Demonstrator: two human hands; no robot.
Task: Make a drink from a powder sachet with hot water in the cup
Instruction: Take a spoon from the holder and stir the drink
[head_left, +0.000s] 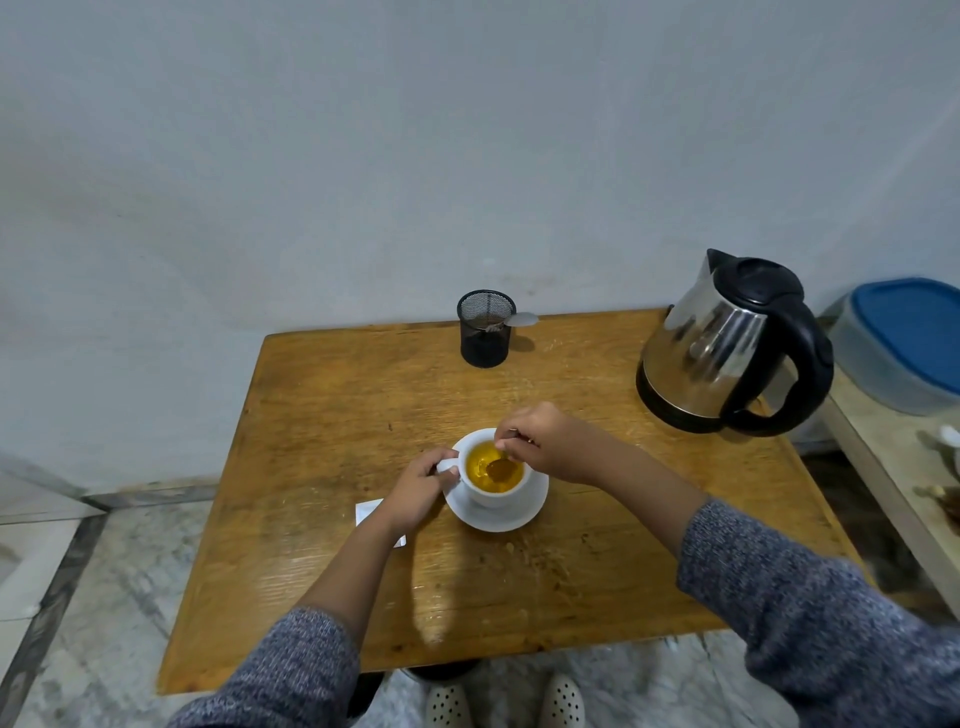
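Glossy white ceramic cup, scuffed wooden table, shiny steel kettle, black wire-mesh holder.

Illumination: dim, diffuse, cool. Soft shadows fall on the surface. Wide-angle distortion bends frame edges; kettle reflections smeared.

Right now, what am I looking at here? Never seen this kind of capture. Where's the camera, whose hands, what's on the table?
No robot: one wide-angle camera worn on a person's head, looking down at their own bare hands. The left hand grips the handle of a white cup of yellow drink standing on a saucer. The right hand holds a spoon dipped in the drink. Also on the wooden table: a kettle, a black mesh holder, and a white sachet partly under the left wrist.
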